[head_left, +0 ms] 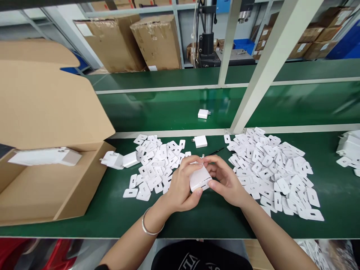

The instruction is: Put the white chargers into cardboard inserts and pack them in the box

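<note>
My left hand (182, 185) is wrapped round a white plug-in charger (199, 178) in front of my body. On its other side, the fingers and thumb of my right hand (226, 183) pinch the same charger, and a small prong shows above the fingertips. Just beyond my hands lies a thin black tool (216, 152), partly hidden. Another white charger (200, 141) rests behind it on the green bench. White flat pieces with slots form a pile (153, 161) to the left and a larger pile (270, 172) to the right.
An open cardboard box (81, 183) stands at left, with a long white carton (46, 156) inside. Small white boxes (131, 159) lie beside it. A third charger (203, 114) lies on the green strip (163, 112) behind a rail. A slanted white post (270, 71) rises at right.
</note>
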Motion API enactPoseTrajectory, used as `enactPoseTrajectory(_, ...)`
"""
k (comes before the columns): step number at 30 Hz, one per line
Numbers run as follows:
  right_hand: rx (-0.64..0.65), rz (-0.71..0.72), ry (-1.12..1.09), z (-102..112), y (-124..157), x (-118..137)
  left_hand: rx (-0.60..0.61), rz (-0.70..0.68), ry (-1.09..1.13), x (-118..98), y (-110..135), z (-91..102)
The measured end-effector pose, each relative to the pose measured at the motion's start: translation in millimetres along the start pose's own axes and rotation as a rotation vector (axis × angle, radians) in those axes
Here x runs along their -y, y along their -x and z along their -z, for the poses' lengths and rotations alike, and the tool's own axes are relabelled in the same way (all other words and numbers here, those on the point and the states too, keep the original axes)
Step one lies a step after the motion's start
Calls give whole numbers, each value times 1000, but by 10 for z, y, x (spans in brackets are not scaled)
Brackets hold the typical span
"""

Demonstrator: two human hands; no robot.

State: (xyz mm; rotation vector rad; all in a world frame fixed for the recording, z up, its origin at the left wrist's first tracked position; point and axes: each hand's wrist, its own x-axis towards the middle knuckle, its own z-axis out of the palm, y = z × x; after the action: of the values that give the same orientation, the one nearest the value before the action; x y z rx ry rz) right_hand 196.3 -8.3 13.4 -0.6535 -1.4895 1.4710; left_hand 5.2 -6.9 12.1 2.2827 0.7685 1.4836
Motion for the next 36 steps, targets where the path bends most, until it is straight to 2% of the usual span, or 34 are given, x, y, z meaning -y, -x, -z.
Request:
enactPoseTrajectory(2,28,42,56,17,-2,8,-40,-48,5,11,0,-24)
enactPoseTrajectory(4,16,86,102,34,-3,20,-62,-39,17,32,7,-39)
enactPoseTrajectory(8,-55,145,100,53,-9,24,-94,112,113,80,42,-35)
enactPoseTrajectory(14,-94,161,68,40,-31,-36,-33,300,243,91,91,-17)
enactPoseTrajectory(20,-141,169,83,45,-31,-32,-139,453,336,79,83,-76)
enactPoseTrajectory(23,-136,168,85,45,-27,-24,-135,434,341,78,76,-86)
enactPoseTrajectory(32,-100,161,89,45,-23,-26,-128,373,145,68,100,-74)
enactPoseTrajectory(36,-144,201,134,47,-11,-52,-112,314,6,19,73,-76)
